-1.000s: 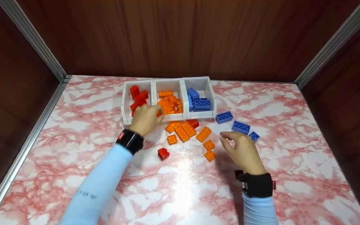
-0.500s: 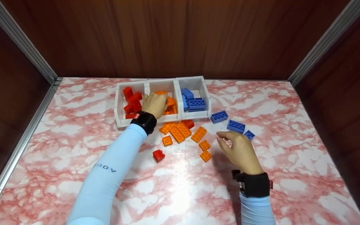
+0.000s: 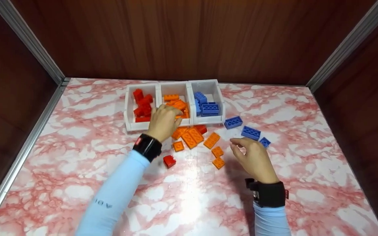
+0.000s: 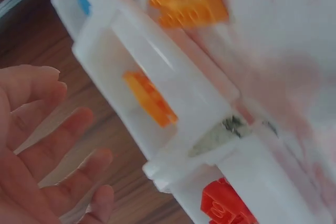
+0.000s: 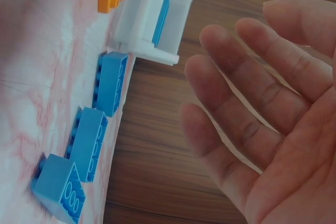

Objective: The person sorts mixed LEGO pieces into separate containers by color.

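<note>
Over the front wall of the middle white bin (image 3: 174, 122) hovers my left hand (image 3: 163, 123). Its fingers are loosely bent, and the left wrist view shows nothing in them. That bin contains orange building bricks (image 3: 177, 104). Red bricks (image 3: 143, 106) lie in the left bin (image 3: 128, 111), and blue bricks (image 3: 210, 108) in the right bin (image 3: 222, 108). My right hand (image 3: 254, 160) is held right of the loose orange bricks (image 3: 211, 140), just in front of the loose blue bricks (image 3: 250, 132). Relaxed and slightly curved, its fingers hold nothing in the right wrist view.
A single red brick (image 3: 169, 161) lies on the marbled table (image 3: 176, 203), near my left wrist. Another red brick (image 3: 201, 129) touches a cluster of orange bricks (image 3: 192, 137) in front of the bins. Dark wooden panels (image 3: 182, 39) enclose the back and sides.
My left hand reached rightward and deeper into the orange brick bin, then drew back toward its front wall. The right hand stays in place. The head view shifted slightly.
</note>
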`<state>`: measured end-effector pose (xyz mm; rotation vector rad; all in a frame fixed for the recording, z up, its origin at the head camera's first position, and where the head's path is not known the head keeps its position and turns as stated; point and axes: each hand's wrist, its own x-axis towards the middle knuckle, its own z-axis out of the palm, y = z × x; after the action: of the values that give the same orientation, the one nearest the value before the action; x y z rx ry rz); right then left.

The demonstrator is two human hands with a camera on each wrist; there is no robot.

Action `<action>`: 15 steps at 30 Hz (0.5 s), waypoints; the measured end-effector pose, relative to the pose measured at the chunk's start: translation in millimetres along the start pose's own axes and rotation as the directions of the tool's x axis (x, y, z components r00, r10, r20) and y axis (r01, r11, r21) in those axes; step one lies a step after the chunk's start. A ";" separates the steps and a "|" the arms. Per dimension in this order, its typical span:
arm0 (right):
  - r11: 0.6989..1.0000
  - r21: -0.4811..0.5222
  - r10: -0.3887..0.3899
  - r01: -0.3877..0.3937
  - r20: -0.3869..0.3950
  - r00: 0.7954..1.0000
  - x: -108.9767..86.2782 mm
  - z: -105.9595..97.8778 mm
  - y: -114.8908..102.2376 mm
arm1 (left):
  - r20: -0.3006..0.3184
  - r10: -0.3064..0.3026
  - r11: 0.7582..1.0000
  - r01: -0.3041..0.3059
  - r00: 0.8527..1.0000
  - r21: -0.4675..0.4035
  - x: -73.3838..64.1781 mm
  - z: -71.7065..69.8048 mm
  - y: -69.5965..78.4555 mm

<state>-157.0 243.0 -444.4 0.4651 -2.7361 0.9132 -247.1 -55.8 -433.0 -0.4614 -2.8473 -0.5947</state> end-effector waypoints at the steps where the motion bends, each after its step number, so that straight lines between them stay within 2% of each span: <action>1: 1.000 0.001 -0.002 0.002 -0.002 1.000 0.1 0.3 0.1 | -0.004 0.001 1.000 -0.001 1.000 -0.023 -6.6 -1.5 1.5; 5: 1.000 -0.001 -0.012 0.012 -0.006 1.000 0.4 2.2 0.2 | -0.049 0.025 0.995 -0.029 0.999 -0.098 -33.8 -7.2 5.8; 9: 1.000 -0.021 -0.018 0.018 0.000 1.000 0.5 5.5 -0.1 | -0.136 0.047 0.986 -0.068 0.990 -0.154 -58.4 -11.6 9.9; 15: 0.998 -0.037 -0.042 0.043 0.019 0.999 3.3 14.0 -4.1 | -0.219 0.063 0.971 -0.111 0.974 -0.213 -83.7 -15.4 16.6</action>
<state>-160.1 230.5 -452.2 0.5250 -2.7437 0.8497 -161.5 -69.6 -434.2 -0.5232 -2.5564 -0.8966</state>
